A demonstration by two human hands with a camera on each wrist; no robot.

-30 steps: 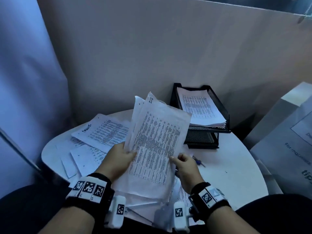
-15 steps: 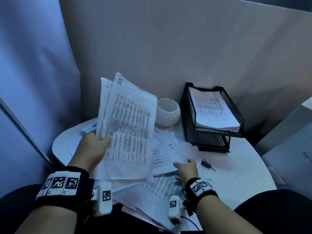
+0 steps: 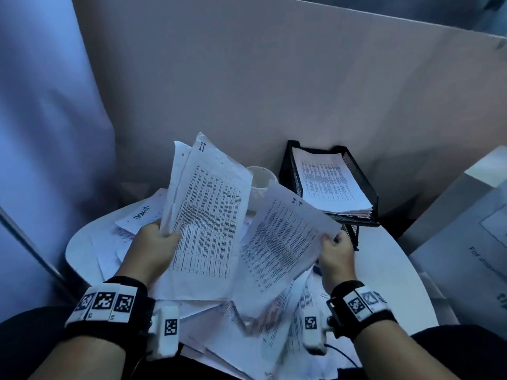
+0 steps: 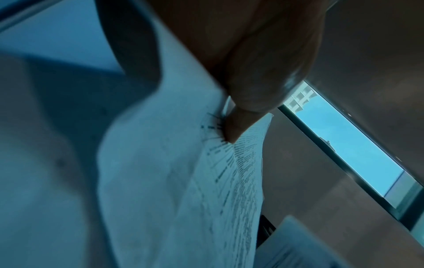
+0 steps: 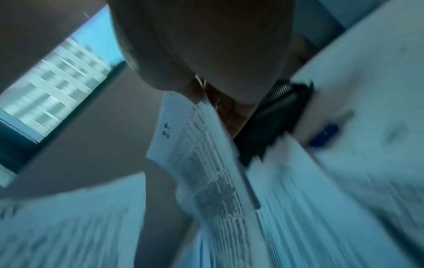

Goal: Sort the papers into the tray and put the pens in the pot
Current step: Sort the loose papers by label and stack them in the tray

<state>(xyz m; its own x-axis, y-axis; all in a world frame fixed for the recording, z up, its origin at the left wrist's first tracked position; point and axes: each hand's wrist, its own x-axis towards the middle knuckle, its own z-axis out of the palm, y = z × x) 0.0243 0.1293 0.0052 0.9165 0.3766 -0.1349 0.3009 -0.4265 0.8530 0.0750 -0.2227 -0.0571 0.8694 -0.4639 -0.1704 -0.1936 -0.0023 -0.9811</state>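
A tall beige board (image 3: 274, 91) closes off the far side of my round white table (image 3: 384, 270), with a blue curtain (image 3: 41, 133) hanging at the left and pale printed boxes (image 3: 466, 242) crowding the right. Loose papers (image 3: 247, 333) cover most of the near and left part of the table, overlapping in a heap. At the far right stands the black mesh tray (image 3: 365, 187), its upper tier already holding a stack of printed sheets. My left hand (image 3: 153, 250) is clamped on the left edge of a sheaf (image 3: 208, 215) marked "II", thumb on the front and fingers behind, holding it tilted up off the heap. My right hand (image 3: 336, 256) pinches the right edge of a sheet (image 3: 279, 242) marked "I I", lifted and slanting between me and the tray, so it hides the tray's lower near corner. The sheaf and that sheet also stand in front of the white pot (image 3: 260, 178), which sits far on the table just left of the tray; only its rim and upper wall show. A blue pen (image 5: 324, 136) lies on the table near my right hand, mostly hidden from the head view.
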